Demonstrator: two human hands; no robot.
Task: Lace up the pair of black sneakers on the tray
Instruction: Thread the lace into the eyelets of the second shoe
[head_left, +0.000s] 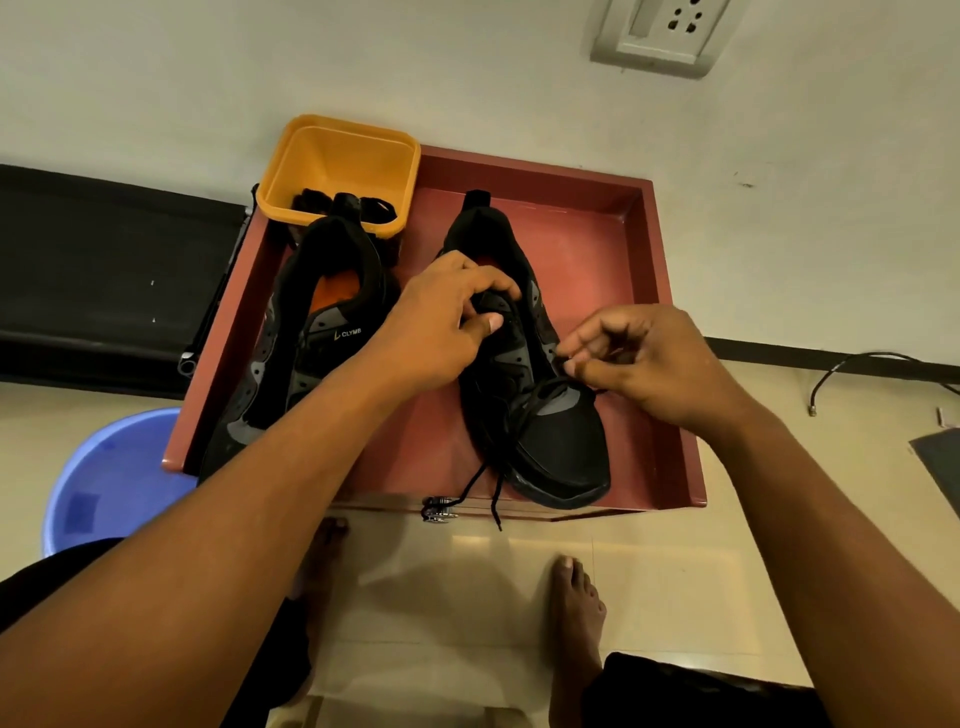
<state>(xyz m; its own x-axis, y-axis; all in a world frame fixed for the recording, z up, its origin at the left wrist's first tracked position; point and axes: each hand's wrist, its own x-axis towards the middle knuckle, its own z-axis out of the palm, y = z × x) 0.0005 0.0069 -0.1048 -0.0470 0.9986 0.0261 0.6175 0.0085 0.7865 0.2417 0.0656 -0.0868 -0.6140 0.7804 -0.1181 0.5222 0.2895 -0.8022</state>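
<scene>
The thumb and forefinger (571, 368) of the right hand (660, 364) are pinching a thin black lace (540, 397) right beside the lower eyelets of the black mesh sneaker with grey patches (566, 447), with the other fingers of that hand curling loosely behind. The left hand (441, 322) is gripping the same shoe higher up, thumb pressing on the tongue and fingers hooking over the edge of the opening. The lace seems to be crossing only the lowest eyelets, and its two loose ends are trailing past the toe and hanging over the near rim of the shallow brownish-red rectangular tray (587, 249). The likeliest trouble from here is the pinched end slipping free or going into the wrong eyelet, since black cord on black mesh is giving little contrast in this dim light. A hard tug could also be pulling the other side back out and leaving uneven ends, and a dangling end could be snagging on the small metal fitting (439, 512) below the tray's front. The second black sneaker with an orange insole (311, 317) is lying just beside the first on the tray, showing no lace. At the tray's far left corner an orange square plastic tub (337, 156) is holding a dark bundle (363, 205), possibly spare laces, though that cannot be told. On the floor to the left a round blue plastic bucket (114, 467) is standing, partly hidden by the left forearm, with only a darker square patch showing inside.
</scene>
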